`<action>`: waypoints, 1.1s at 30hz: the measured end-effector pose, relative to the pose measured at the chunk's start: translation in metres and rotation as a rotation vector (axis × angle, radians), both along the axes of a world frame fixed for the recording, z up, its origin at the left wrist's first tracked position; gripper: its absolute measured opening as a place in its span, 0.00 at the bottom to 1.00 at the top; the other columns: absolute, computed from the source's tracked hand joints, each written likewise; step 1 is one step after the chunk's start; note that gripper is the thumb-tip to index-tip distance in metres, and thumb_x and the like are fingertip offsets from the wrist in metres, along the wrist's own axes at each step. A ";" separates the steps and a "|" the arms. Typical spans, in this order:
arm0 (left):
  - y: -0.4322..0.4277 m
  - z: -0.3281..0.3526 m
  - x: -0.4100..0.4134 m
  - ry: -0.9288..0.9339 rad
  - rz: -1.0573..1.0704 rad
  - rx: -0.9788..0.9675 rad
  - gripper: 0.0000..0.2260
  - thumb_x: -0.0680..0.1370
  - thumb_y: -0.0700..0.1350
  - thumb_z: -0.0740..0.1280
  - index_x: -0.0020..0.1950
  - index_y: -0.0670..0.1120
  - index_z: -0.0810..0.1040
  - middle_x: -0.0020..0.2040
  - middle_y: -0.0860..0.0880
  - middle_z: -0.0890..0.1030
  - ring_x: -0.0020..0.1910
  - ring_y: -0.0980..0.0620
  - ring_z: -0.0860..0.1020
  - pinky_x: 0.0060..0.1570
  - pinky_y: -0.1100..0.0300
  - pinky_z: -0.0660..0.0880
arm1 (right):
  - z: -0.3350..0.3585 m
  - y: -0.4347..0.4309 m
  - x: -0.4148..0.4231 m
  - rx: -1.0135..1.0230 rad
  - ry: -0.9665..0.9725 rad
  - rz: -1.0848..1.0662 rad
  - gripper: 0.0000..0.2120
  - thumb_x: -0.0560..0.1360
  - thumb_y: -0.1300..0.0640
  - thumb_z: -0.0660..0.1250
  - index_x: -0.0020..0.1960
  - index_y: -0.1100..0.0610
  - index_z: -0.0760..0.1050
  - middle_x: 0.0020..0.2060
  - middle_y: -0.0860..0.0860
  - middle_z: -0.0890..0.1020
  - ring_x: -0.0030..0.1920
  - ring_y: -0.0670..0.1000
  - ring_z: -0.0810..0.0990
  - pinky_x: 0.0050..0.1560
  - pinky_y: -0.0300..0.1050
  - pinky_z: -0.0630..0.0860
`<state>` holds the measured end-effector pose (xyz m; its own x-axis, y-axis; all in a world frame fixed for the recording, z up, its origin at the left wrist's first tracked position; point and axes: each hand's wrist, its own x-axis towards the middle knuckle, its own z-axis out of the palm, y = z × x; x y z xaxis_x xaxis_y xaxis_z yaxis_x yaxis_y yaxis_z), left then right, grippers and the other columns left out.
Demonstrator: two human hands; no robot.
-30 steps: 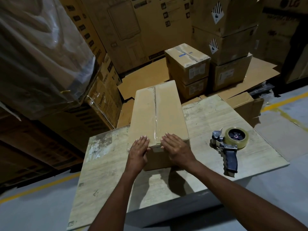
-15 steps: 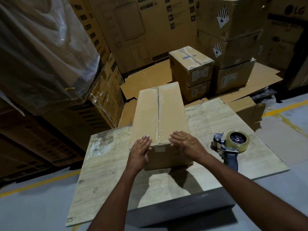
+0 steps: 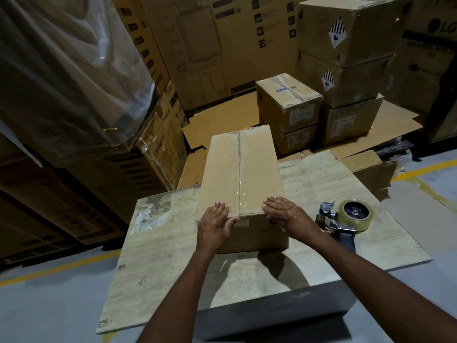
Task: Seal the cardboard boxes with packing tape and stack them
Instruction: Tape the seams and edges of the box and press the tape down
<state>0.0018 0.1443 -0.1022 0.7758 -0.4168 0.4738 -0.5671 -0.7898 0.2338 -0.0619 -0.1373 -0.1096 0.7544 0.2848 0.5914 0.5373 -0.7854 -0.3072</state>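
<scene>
A long cardboard box (image 3: 243,169) lies on the wooden table (image 3: 160,268), with clear tape along its top centre seam. My left hand (image 3: 216,220) rests flat on the box's near left corner, its thumb along the front edge. My right hand (image 3: 286,215) lies on the near right corner with straight fingers over the top edge. A tape dispenser (image 3: 346,220) with a roll of clear tape lies on the table to the right of the box, apart from my hands.
Two small sealed boxes (image 3: 289,110) are stacked behind the table, beside taller stacks with hazard labels (image 3: 346,58). Flattened cardboard (image 3: 222,120) covers the floor beyond. Plastic-wrapped cartons (image 3: 74,82) crowd the left. Yellow lines mark the grey floor (image 3: 420,206).
My right hand has slid from beside the seam out to the box's right corner. My left hand stays at the left corner. The view has drifted slightly.
</scene>
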 end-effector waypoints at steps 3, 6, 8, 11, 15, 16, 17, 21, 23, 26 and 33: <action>0.011 0.001 0.001 0.010 -0.129 0.018 0.18 0.79 0.48 0.71 0.68 0.43 0.81 0.69 0.44 0.79 0.70 0.46 0.76 0.68 0.43 0.74 | 0.002 -0.002 -0.002 -0.005 0.026 0.015 0.36 0.60 0.75 0.81 0.67 0.61 0.80 0.66 0.59 0.81 0.70 0.56 0.73 0.70 0.65 0.64; 0.026 0.009 0.002 0.061 -0.242 0.027 0.23 0.78 0.37 0.70 0.73 0.45 0.76 0.73 0.47 0.74 0.75 0.49 0.70 0.75 0.48 0.68 | 0.000 -0.003 -0.002 -0.013 0.043 0.013 0.38 0.59 0.75 0.81 0.68 0.61 0.79 0.67 0.59 0.80 0.71 0.56 0.73 0.73 0.61 0.65; 0.035 0.014 0.000 0.112 -0.244 -0.015 0.26 0.76 0.31 0.71 0.73 0.44 0.75 0.74 0.47 0.73 0.76 0.49 0.69 0.78 0.55 0.60 | -0.003 -0.002 0.000 -0.005 0.038 0.011 0.32 0.64 0.73 0.78 0.67 0.62 0.80 0.66 0.59 0.81 0.70 0.57 0.75 0.76 0.52 0.64; 0.059 0.014 -0.010 0.082 -0.056 -0.207 0.22 0.77 0.38 0.75 0.70 0.43 0.78 0.71 0.46 0.76 0.75 0.49 0.71 0.77 0.54 0.62 | -0.003 0.005 -0.002 -0.026 0.014 -0.065 0.19 0.76 0.60 0.70 0.66 0.60 0.80 0.65 0.58 0.82 0.68 0.58 0.79 0.75 0.50 0.67; 0.085 0.009 -0.022 0.187 0.274 -0.471 0.31 0.71 0.56 0.79 0.70 0.43 0.79 0.68 0.45 0.79 0.70 0.50 0.75 0.70 0.53 0.72 | 0.003 0.030 -0.001 -0.137 0.031 -0.191 0.20 0.76 0.55 0.75 0.67 0.58 0.80 0.65 0.58 0.82 0.68 0.58 0.79 0.73 0.53 0.66; 0.083 0.009 -0.023 0.253 0.329 -0.531 0.35 0.69 0.61 0.78 0.70 0.44 0.79 0.67 0.45 0.81 0.68 0.49 0.77 0.68 0.51 0.74 | 0.005 0.036 0.002 -0.159 0.038 -0.193 0.20 0.78 0.53 0.74 0.67 0.58 0.79 0.66 0.58 0.82 0.68 0.58 0.79 0.74 0.53 0.66; 0.082 0.009 -0.024 0.310 0.367 -0.584 0.38 0.67 0.65 0.77 0.70 0.44 0.79 0.66 0.45 0.81 0.67 0.48 0.78 0.66 0.49 0.76 | 0.006 0.042 0.006 -0.176 0.054 -0.190 0.20 0.79 0.51 0.73 0.68 0.58 0.79 0.66 0.58 0.81 0.69 0.58 0.78 0.74 0.53 0.65; 0.064 0.016 -0.018 0.400 0.399 -0.720 0.41 0.62 0.62 0.81 0.69 0.42 0.80 0.60 0.49 0.83 0.58 0.51 0.80 0.56 0.53 0.80 | 0.005 0.051 0.015 -0.168 0.107 -0.183 0.18 0.81 0.51 0.69 0.68 0.58 0.78 0.67 0.57 0.80 0.71 0.57 0.76 0.76 0.51 0.65; 0.059 0.018 -0.014 0.416 0.392 -0.759 0.34 0.63 0.56 0.84 0.64 0.42 0.82 0.54 0.52 0.83 0.55 0.54 0.81 0.54 0.55 0.80 | 0.005 0.049 0.015 -0.163 0.114 -0.179 0.19 0.81 0.51 0.69 0.68 0.58 0.78 0.68 0.56 0.80 0.71 0.56 0.76 0.77 0.51 0.65; 0.060 0.022 -0.011 0.471 0.358 -0.784 0.19 0.65 0.48 0.84 0.53 0.45 0.87 0.45 0.55 0.85 0.46 0.63 0.83 0.53 0.61 0.81 | 0.005 0.049 0.015 -0.160 0.114 -0.184 0.19 0.80 0.51 0.70 0.68 0.58 0.79 0.68 0.57 0.80 0.71 0.56 0.76 0.76 0.50 0.65; 0.063 0.022 -0.013 0.484 0.400 -0.774 0.07 0.73 0.39 0.78 0.51 0.42 0.88 0.46 0.47 0.87 0.46 0.57 0.84 0.56 0.52 0.82 | 0.002 0.048 0.017 -0.161 0.100 -0.175 0.20 0.81 0.48 0.65 0.68 0.58 0.79 0.67 0.56 0.81 0.70 0.56 0.78 0.76 0.49 0.65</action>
<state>-0.0115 0.2071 -0.0807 0.9730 0.2077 0.1003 -0.0002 -0.4342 0.9008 -0.0445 -0.0890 -0.1074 0.8529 0.2290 0.4691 0.3621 -0.9068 -0.2158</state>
